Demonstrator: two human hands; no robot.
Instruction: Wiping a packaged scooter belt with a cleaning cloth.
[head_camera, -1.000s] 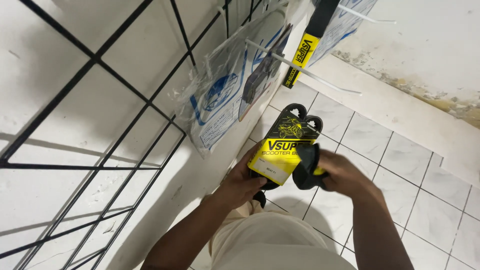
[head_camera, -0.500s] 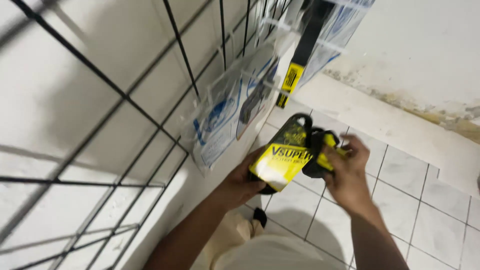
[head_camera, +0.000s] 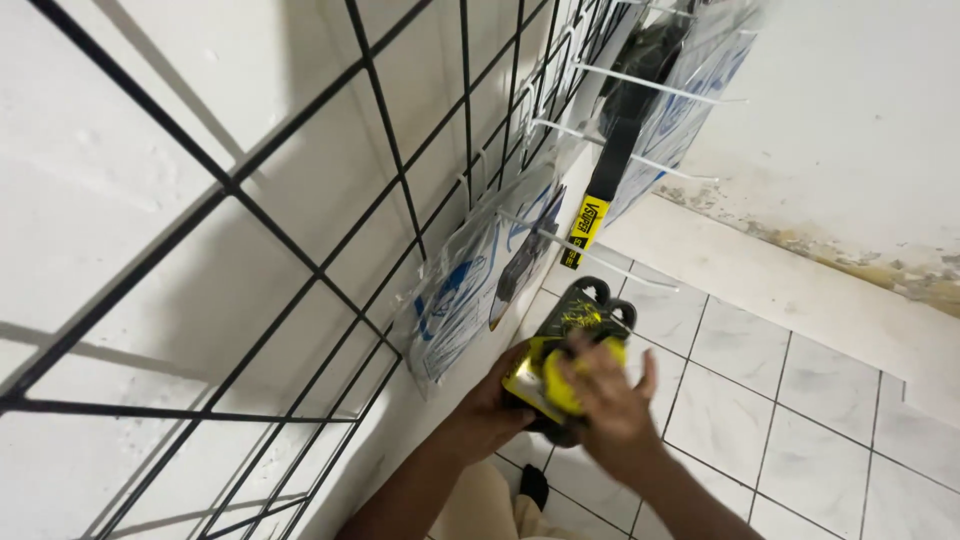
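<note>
Both hands (head_camera: 560, 405) around coiled belt (head_camera: 572, 345)

yellow-sleeved black belt (head_camera: 575, 340), black wire grid (head_camera: 400, 180)

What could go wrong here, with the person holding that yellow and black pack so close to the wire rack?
The white hooks stick out of the wire rack just above the hands, so a sleeve or knuckle might catch on one. The yellow and black pack is gripped from below by the left hand while the right hand only lies across it, so it might slip to the tiled floor.
</note>
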